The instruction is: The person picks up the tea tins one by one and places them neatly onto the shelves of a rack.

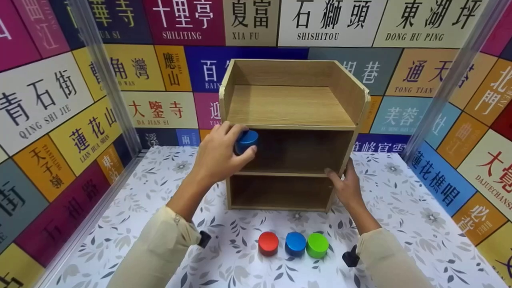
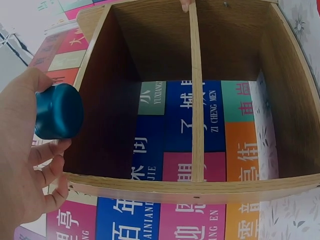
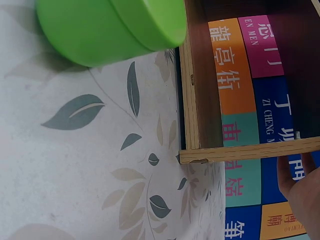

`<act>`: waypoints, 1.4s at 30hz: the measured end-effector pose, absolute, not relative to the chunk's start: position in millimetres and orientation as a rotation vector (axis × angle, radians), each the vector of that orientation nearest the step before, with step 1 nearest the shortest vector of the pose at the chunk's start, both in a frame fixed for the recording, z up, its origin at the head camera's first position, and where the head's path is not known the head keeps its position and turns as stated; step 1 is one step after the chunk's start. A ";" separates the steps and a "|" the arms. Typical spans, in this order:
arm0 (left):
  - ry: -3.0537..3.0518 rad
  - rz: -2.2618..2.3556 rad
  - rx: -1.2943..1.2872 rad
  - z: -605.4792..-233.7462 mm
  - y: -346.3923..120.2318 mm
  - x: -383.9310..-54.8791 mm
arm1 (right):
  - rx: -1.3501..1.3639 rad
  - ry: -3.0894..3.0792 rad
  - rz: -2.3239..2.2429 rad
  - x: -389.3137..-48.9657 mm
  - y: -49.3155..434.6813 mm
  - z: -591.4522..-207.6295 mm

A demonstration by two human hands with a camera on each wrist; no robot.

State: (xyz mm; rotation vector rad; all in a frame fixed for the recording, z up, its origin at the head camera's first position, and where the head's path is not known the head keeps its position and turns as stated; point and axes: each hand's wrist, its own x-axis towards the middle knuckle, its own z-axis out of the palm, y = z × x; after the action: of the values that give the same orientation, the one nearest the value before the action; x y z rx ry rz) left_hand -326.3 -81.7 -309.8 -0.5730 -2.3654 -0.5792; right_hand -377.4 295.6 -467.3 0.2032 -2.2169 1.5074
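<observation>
My left hand [image 1: 217,156] holds a small blue cylindrical canister [image 1: 248,140] between thumb and fingers. It is at the front left of the upper compartment of a two-compartment wooden shelf [image 1: 286,106]; in the left wrist view the canister [image 2: 61,111] shows just outside the left side panel. At the shelf's right side, my right hand [image 1: 348,188] grips the panel, thumb on the front near the middle board and fingers around the outside. In front of the shelf, a red canister [image 1: 268,243], a second blue canister [image 1: 295,244] and a green canister [image 1: 317,245] stand in a row.
The shelf stands on a table with a white leaf-patterned cloth [image 1: 224,244]. Its top forms a tray with raised sides and back. Walls of coloured sign panels [image 1: 156,108] enclose the table at the back, left and right, with clear strips at the corners.
</observation>
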 end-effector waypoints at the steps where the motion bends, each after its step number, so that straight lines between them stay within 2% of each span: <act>1: -2.367 -0.577 -0.571 -309.4 -81.7 -326.6 | 0.200 -2.221 1.503 -377.5 295.7 -467.4; 42: -2.317 -0.565 -0.517 -290.1 -80.8 -338.1 | 0.152 -2.256 1.470 -378.7 296.9 -468.6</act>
State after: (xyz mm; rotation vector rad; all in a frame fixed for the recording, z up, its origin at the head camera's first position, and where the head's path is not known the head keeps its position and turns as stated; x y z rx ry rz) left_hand -338.1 -80.8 -290.1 -0.5173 -2.3173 -0.5649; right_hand -378.7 296.9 -468.6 0.1525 -2.2558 1.4698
